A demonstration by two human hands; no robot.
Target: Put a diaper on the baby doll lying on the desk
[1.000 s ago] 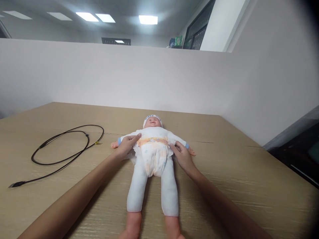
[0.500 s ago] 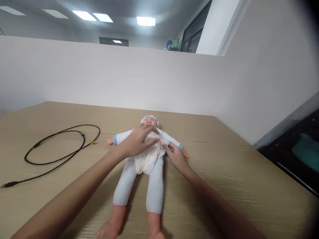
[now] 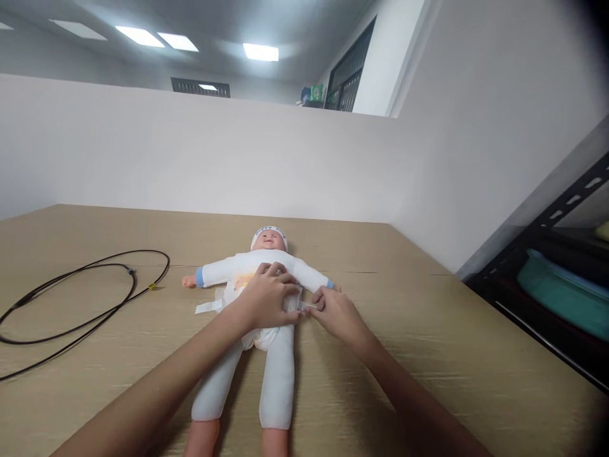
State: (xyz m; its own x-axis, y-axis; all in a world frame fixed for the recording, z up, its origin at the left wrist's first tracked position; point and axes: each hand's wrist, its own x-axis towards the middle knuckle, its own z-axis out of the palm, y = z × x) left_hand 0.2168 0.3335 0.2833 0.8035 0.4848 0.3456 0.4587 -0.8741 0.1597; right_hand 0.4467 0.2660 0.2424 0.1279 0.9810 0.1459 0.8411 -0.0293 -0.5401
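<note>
A baby doll (image 3: 276,387) in a white suit lies face up on the wooden table (image 3: 404,355), head away from me and arms spread. Around its hips is a white diaper (image 3: 261,339) with a coloured print on its front. My left hand (image 3: 269,295) lies over the diaper's front with curled fingers, its thumb near the right edge, gripping it there. On the right side, my right hand (image 3: 335,311) pinches the white fastening tab (image 3: 307,306) and holds it out. Another tab (image 3: 207,308) sticks out loose on the left.
A looped black cable (image 3: 109,311) lies at the table's left. Behind the table stands a white partition wall (image 3: 214,158). To the right is a black metal shelf (image 3: 537,311) with a teal bin (image 3: 561,292).
My left hand has come down from a blurred position above the doll's middle onto the diaper. My right hand now holds the tab out sideways. The view has shifted right.
</note>
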